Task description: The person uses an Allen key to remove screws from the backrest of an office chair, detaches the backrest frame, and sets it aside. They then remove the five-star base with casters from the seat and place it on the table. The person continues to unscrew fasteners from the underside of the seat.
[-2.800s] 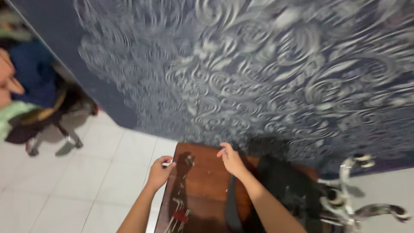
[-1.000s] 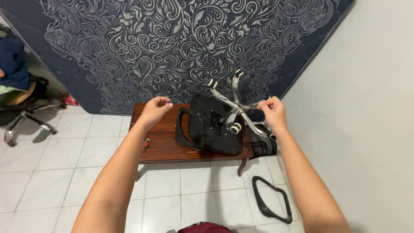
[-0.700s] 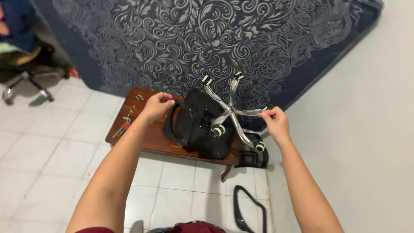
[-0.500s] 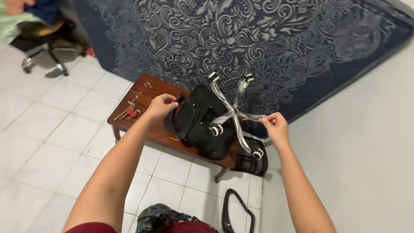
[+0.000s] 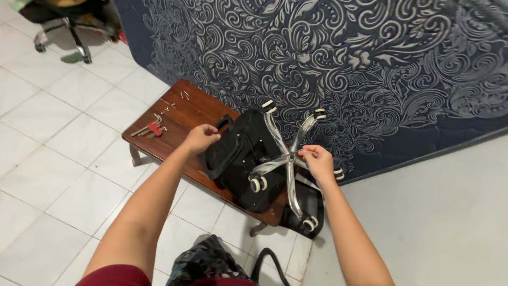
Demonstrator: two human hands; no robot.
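Bright, even indoor light, soft shadows on the pale tiles, sharp throughout with slight wide-angle stretch at edges.

Black chair seat [image 5: 241, 153]; chrome star base [image 5: 288, 159], white-tipped casters; red-brown wooden desk [image 5: 180, 114]; navy mattress [image 5: 344, 63], grey swirl pattern; white floor tiles [image 5: 63, 159].

Hidden and cut-off parts

We cannot make out the small tools [image 5: 151, 127] on the worktop [image 5: 185, 114]; the black loop [image 5: 264, 262] on the floor and the far chair [image 5: 69, 16] run past the edges.

Upturned black office chair [image 5: 241, 159] on wooden table [image 5: 180, 108]; left hand [image 5: 201, 139] gripping armrest, right hand [image 5: 317, 160] grasping chrome star base [image 5: 288, 159].
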